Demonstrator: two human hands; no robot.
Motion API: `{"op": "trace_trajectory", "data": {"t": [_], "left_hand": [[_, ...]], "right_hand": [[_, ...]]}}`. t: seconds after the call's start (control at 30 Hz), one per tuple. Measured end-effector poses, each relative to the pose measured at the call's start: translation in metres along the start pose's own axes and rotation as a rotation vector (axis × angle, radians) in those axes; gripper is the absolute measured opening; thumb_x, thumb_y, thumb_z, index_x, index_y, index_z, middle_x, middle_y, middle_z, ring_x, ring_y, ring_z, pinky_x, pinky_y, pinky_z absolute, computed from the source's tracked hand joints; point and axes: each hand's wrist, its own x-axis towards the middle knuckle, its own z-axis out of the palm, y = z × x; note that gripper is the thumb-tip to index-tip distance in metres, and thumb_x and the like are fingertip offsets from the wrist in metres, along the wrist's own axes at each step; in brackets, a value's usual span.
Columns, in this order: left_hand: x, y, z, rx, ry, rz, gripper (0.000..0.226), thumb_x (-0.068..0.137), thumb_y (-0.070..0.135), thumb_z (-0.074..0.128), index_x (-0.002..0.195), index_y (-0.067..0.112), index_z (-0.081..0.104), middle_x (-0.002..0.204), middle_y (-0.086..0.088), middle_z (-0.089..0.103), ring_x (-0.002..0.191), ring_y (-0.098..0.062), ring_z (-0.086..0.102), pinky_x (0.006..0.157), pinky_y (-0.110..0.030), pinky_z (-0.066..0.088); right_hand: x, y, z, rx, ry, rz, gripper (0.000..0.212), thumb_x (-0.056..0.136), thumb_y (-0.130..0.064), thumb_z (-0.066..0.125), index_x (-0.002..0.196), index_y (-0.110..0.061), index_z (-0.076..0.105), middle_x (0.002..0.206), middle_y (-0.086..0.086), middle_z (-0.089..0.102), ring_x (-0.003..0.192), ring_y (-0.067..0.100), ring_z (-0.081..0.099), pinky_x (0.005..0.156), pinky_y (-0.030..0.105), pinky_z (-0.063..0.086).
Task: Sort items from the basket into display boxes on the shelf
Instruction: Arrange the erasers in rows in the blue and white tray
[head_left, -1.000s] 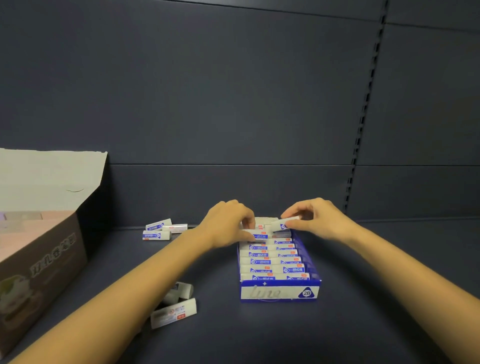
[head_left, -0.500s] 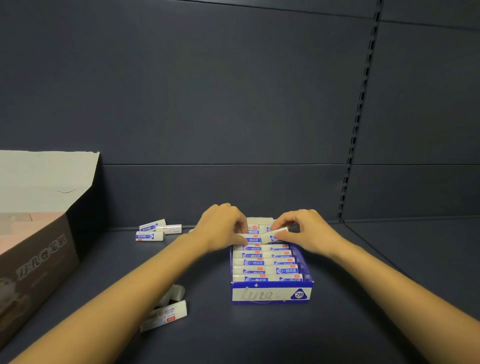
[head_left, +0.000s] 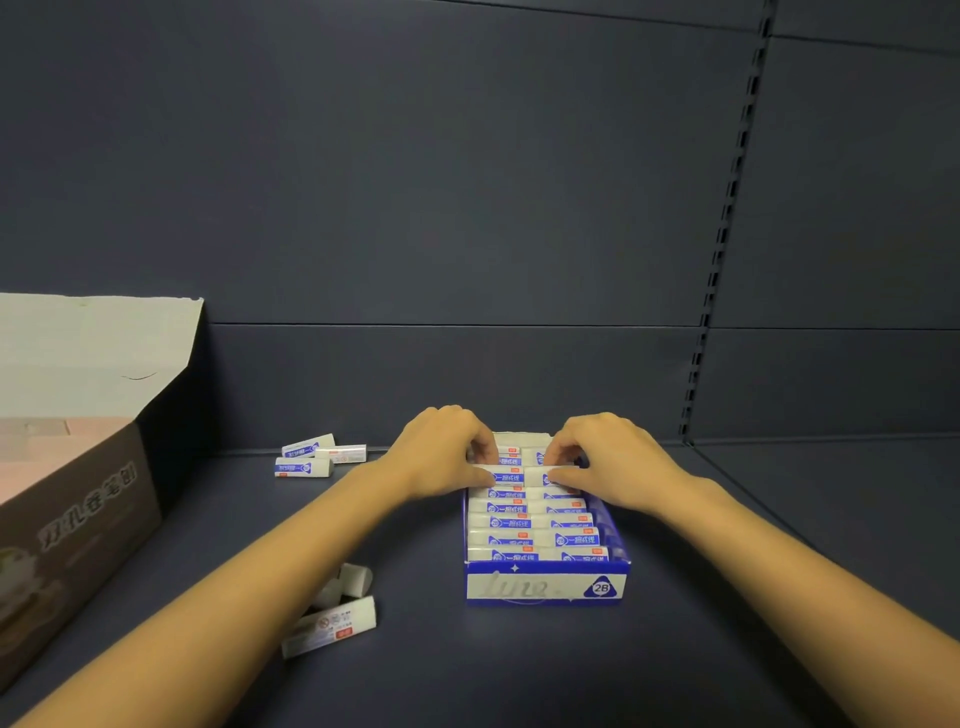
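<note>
A blue and white display box (head_left: 545, 590) marked 2B stands on the dark shelf, filled with two columns of white erasers in blue sleeves (head_left: 524, 525). My left hand (head_left: 441, 454) curls over the far end of the left column, pinching an eraser there between thumb and fingers. My right hand (head_left: 615, 460) grips one eraser (head_left: 540, 475) that lies nearly flat in the right column, level with its row. The erasers under both hands are partly hidden.
An open brown carton (head_left: 78, 509) with a raised white flap stands at the left. Three loose erasers (head_left: 311, 457) lie by the back wall, and a few more (head_left: 332, 626) lie under my left forearm. The shelf's slotted upright (head_left: 711, 291) runs down at the right.
My right hand has lowered its eraser from a tilt above the box into the right column. The left hand stayed on the left column. The view shifted slightly.
</note>
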Motion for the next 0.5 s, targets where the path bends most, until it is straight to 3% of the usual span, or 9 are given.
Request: {"op": "trace_trajectory", "data": {"t": [0.13, 0.27, 0.4, 0.5], "left_hand": [[-0.009, -0.008, -0.013, -0.029, 0.075, -0.017, 0.025, 0.085, 0.033, 0.063, 0.106, 0.019, 0.068, 0.109, 0.005, 0.065, 0.094, -0.010, 0.056, 0.080, -0.026, 0.045], [-0.034, -0.029, -0.034, -0.047, 0.110, -0.060, 0.015, 0.084, 0.034, 0.064, 0.093, 0.023, 0.071, 0.088, 0.009, 0.066, 0.074, -0.010, 0.055, 0.077, -0.034, 0.051], [-0.067, -0.050, -0.053, -0.039, 0.058, -0.138, 0.013, 0.084, 0.033, 0.064, 0.090, 0.024, 0.071, 0.088, 0.006, 0.070, 0.074, -0.012, 0.058, 0.074, -0.032, 0.051], [-0.096, -0.061, -0.059, -0.066, 0.019, -0.171, 0.015, 0.086, 0.031, 0.063, 0.093, 0.022, 0.072, 0.091, 0.008, 0.069, 0.071, -0.008, 0.057, 0.069, -0.023, 0.048]], "right_hand": [[0.002, -0.013, -0.007, -0.020, 0.060, -0.040, 0.023, 0.089, -0.037, 0.058, 0.109, -0.029, 0.066, 0.114, -0.010, 0.063, 0.100, 0.007, 0.057, 0.080, 0.022, 0.044], [0.003, -0.042, -0.013, 0.034, 0.074, -0.137, 0.020, 0.091, -0.031, 0.056, 0.107, -0.027, 0.066, 0.113, -0.010, 0.063, 0.101, 0.007, 0.057, 0.079, 0.020, 0.041], [0.002, -0.080, -0.015, 0.085, 0.054, -0.243, 0.017, 0.091, -0.031, 0.055, 0.102, -0.030, 0.069, 0.106, -0.012, 0.067, 0.095, 0.008, 0.059, 0.082, 0.027, 0.049], [0.001, -0.106, -0.012, 0.109, -0.014, -0.309, 0.017, 0.090, -0.034, 0.055, 0.099, -0.030, 0.070, 0.101, -0.011, 0.068, 0.093, 0.010, 0.061, 0.082, 0.032, 0.051]]}}
